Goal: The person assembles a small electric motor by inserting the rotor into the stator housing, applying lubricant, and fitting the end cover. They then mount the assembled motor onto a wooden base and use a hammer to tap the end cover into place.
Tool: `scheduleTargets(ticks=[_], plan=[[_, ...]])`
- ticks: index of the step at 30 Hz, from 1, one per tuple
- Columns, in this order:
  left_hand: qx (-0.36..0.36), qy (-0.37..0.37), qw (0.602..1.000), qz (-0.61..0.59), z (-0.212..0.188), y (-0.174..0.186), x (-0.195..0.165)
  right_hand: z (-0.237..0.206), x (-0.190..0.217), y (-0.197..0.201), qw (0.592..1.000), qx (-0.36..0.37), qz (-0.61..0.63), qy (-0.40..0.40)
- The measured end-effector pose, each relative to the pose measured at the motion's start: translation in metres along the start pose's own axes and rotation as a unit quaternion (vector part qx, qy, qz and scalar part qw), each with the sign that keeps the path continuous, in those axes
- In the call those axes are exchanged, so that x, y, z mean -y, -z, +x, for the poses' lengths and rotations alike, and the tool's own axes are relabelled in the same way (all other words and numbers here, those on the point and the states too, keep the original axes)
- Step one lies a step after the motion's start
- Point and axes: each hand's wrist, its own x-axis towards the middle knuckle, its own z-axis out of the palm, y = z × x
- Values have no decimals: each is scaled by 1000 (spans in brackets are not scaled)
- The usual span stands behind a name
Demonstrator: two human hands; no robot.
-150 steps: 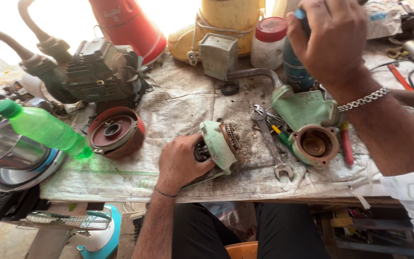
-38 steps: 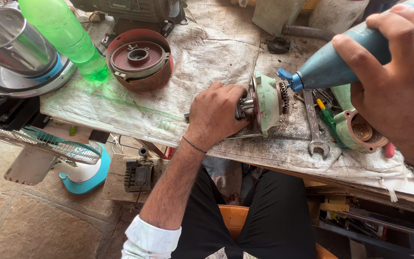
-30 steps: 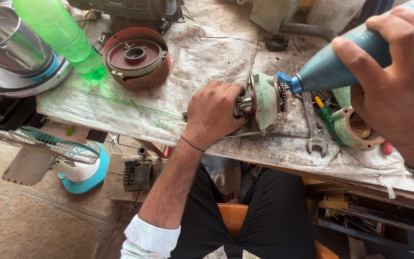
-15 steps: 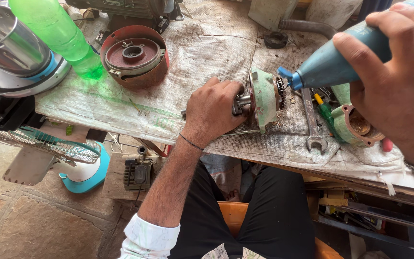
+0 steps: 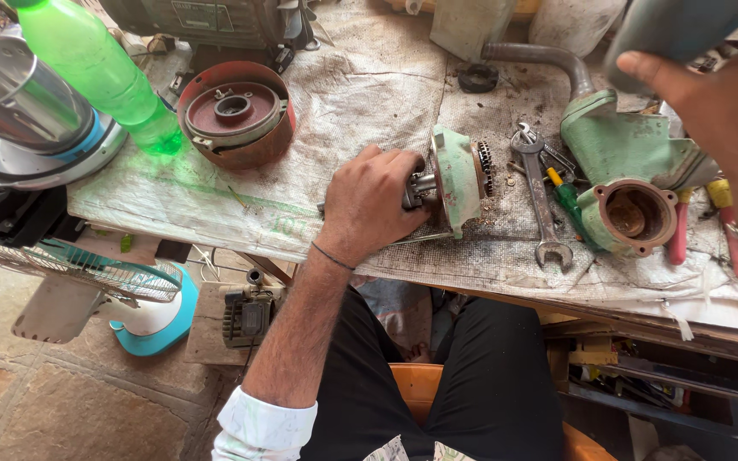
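Left hand (image 5: pixel 375 201) clamped on my green motor end cover (image 5: pixel 457 181) on the tabletop (image 5: pixel 369 94); right hand (image 5: pixel 719 94) wrapped around a teal bottle (image 5: pixel 668 30), raised above

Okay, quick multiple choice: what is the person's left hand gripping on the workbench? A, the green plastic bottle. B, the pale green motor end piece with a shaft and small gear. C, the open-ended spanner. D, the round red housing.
B: the left hand is closed around the shaft end of the pale green motor end piece, while the bottle, spanner and red housing lie untouched.
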Motion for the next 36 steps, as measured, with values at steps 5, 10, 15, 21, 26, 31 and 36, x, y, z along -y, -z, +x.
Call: scheduleTargets(ticks=[5, 10, 15, 21, 26, 31, 36], plan=[[77, 19, 996, -50, -6, 10, 7, 24, 17, -5, 999, -33, 22, 0], [39, -8, 998, -41, -17, 18, 9, 46, 21, -8, 963, -23, 133, -235], [96, 68, 993, 22, -12, 13, -2, 50, 11, -6, 958, -11, 144, -249], [66, 37, 996, -39, -13, 19, 4, 39, 0, -1, 991, -11, 31, -129], [93, 33, 992, -80, -18, 25, 12, 29, -3, -13, 988, -56, 57, -135], [134, 106, 985, 8, -8, 15, 0, -4, 25, -7, 990, -73, 3, -121], [66, 3, 992, -104, -14, 29, 8, -35, 101, 8, 997, -49, -20, -49]])
